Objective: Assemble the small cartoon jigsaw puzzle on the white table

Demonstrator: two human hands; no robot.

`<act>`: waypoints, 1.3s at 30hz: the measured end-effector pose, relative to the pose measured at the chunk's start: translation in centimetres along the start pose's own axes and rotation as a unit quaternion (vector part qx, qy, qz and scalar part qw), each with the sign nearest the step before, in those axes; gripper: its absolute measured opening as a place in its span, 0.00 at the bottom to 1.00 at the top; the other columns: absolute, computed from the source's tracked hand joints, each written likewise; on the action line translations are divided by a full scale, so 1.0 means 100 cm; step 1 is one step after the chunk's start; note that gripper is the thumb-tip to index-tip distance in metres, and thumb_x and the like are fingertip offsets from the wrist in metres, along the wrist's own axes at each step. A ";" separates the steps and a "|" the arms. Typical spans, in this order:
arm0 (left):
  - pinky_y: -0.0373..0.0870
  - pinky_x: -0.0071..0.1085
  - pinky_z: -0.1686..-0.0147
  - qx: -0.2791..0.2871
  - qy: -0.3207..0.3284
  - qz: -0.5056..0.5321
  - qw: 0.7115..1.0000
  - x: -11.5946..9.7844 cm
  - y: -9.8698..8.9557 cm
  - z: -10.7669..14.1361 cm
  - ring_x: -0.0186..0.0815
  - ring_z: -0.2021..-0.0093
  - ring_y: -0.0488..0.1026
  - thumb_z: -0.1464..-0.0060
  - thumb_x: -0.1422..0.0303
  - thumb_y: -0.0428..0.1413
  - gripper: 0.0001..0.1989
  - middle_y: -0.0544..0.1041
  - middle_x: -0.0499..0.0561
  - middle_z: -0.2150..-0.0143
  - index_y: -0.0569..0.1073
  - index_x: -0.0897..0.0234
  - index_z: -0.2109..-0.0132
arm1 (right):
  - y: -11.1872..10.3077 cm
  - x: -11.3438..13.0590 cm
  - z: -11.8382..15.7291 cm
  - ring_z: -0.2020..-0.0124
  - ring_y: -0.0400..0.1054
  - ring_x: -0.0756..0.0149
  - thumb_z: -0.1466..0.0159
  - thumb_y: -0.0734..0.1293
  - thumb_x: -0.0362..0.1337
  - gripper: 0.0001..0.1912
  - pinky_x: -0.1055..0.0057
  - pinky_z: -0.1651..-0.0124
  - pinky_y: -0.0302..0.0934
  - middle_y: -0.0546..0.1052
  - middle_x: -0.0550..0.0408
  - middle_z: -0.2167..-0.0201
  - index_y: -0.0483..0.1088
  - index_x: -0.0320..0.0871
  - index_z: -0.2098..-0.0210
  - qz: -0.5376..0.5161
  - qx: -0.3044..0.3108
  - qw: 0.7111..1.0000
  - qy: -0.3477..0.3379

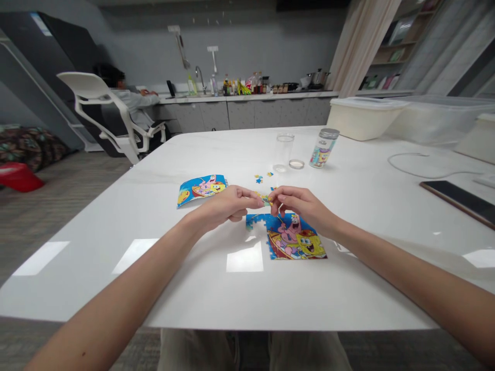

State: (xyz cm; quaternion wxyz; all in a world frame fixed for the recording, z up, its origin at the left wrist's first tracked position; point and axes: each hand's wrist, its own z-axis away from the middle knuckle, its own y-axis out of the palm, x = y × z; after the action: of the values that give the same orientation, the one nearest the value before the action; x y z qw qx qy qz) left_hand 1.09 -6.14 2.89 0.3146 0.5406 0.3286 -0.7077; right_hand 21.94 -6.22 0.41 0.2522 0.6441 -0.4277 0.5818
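A partly assembled cartoon puzzle (296, 238) lies flat on the white table (201, 293), with a gap at its lower left. Just above its upper left part, my left hand (232, 203) pinches a small puzzle piece (266, 200) between thumb and fingertips. My right hand (299, 203) is over the puzzle's top edge, its fingers curled near the same piece; whether it grips anything is hidden. Several loose blue and yellow pieces (259, 179) lie beyond the hands. A slightly curved picture card (201, 189) showing the same cartoon is to the left.
Behind the pieces stand a clear jar (285, 147), a ring-shaped lid (296, 164) and a printed canister (324, 148). A phone (464, 198), a cable (402, 167) and plastic boxes (365, 118) are at the right. A person (135, 105) sits at the back left.
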 end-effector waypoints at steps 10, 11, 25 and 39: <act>0.37 0.31 0.79 0.006 -0.012 -0.009 1.000 0.002 -0.001 0.000 0.24 0.82 0.40 0.48 0.66 0.60 0.08 0.48 0.38 0.83 0.73 0.64 0.70 | 0.001 0.005 0.004 0.67 0.70 0.66 0.40 0.66 0.37 0.11 0.67 0.64 0.63 0.75 0.55 0.70 0.69 0.42 0.57 0.017 0.019 1.000 -0.017; 0.37 0.31 0.78 0.006 -0.012 -0.011 1.000 0.002 -0.001 0.000 0.24 0.82 0.40 0.48 0.65 0.60 0.08 0.48 0.38 0.83 0.73 0.64 0.70 | 0.001 0.006 0.004 0.66 0.70 0.66 0.39 0.66 0.37 0.11 0.66 0.63 0.64 0.75 0.55 0.69 0.69 0.42 0.57 0.025 0.020 0.999 -0.016; 0.37 0.33 0.77 0.009 -0.002 -0.001 1.000 0.005 -0.004 0.000 0.25 0.80 0.39 0.48 0.58 0.61 0.12 0.44 0.39 0.81 0.72 0.63 0.69 | 0.003 0.000 0.002 0.69 0.70 0.67 0.42 0.69 0.38 0.09 0.68 0.68 0.64 0.75 0.55 0.72 0.68 0.42 0.64 0.027 -0.015 0.999 0.017; 0.39 0.30 0.79 0.011 0.006 -0.037 0.999 0.004 -0.006 0.001 0.25 0.81 0.40 0.48 0.59 0.60 0.12 0.46 0.38 0.82 0.72 0.64 0.70 | 0.007 0.003 0.003 0.71 0.72 0.67 0.41 0.69 0.43 0.11 0.68 0.69 0.64 0.79 0.52 0.72 0.67 0.42 0.70 0.036 0.004 0.997 0.069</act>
State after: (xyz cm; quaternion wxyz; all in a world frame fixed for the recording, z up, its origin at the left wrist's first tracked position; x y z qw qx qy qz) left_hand 0.46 -5.87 2.60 0.2804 0.5358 0.3421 -0.7192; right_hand 21.48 -6.87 0.51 0.2572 0.5873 -0.4297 0.6358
